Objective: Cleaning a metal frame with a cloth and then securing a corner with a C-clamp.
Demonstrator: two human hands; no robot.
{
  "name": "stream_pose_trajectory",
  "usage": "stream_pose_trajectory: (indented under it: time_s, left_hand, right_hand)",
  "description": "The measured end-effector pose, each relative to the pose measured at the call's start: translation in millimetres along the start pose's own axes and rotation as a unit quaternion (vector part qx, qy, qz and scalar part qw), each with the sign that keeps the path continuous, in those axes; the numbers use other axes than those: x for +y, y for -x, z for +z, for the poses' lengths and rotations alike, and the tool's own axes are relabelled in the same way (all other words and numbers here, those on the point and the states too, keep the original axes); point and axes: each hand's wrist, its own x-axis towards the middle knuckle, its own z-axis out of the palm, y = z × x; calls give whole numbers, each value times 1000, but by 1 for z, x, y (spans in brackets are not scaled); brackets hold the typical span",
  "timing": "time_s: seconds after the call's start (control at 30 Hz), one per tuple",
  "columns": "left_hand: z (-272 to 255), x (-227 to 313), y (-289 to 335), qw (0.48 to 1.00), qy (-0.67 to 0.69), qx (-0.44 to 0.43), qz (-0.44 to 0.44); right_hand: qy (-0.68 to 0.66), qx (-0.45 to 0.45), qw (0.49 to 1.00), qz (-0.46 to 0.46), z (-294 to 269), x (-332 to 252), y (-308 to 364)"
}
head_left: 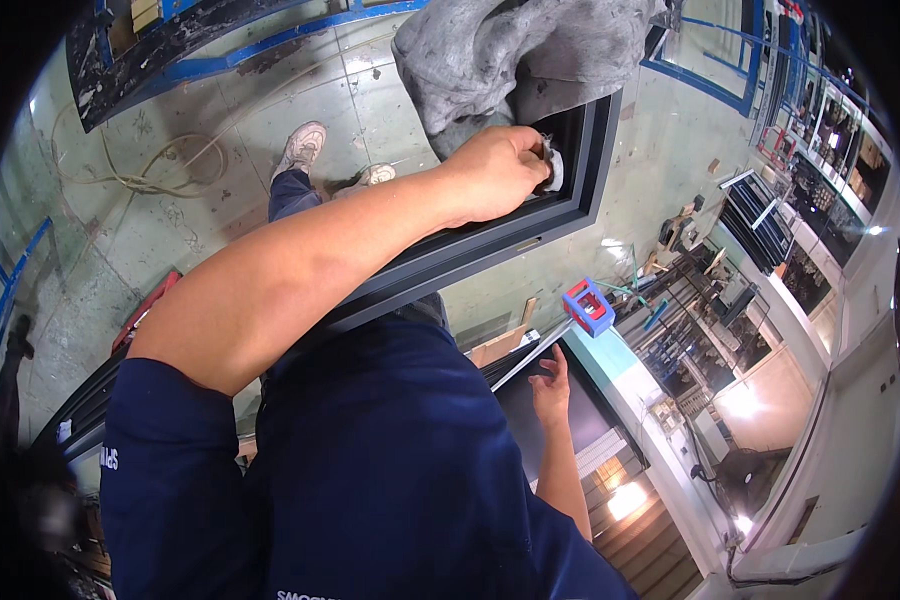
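left hand (500, 175) pinches whitish wad (555, 170) by dark frame (470, 263) corner, right hand (550, 393) loosely spread, white lettering (109, 458) on navy sleeve (170, 440).

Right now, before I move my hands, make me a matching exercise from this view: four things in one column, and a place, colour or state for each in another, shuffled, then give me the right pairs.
Things
1. White wad
2. Gray cloth
3. Pale hose
4. Boxy holder

Places, colours, states
A. Loosely looped on the floor
B. Blue and red
C. At the fingertips of the left hand
D. Bunched in folds at the top of the view

Right pairs: 1-C, 2-D, 3-A, 4-B
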Motion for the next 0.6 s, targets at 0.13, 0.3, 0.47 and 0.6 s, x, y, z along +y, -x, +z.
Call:
stream_pose_trajectory:
  time_s: [0.13,0.3,0.47,0.6]
  left_hand:
    - [4,-3,-4,997,-45,9,66]
    - [3,-2,-7,976,-189,11,108]
    - [-5,-3,-12,972,-214,-7,94]
    - [3,-4,-10,990,-135,11,26]
  right_hand:
    - [-12,-1,1000,-19,5,0,-7]
    - [-5,-5,999,-52,0,-15,-15]
    - [-9,9,998,-62,-7,-31,-12]
    - [-17,12,999,-46,-8,-26,-4]
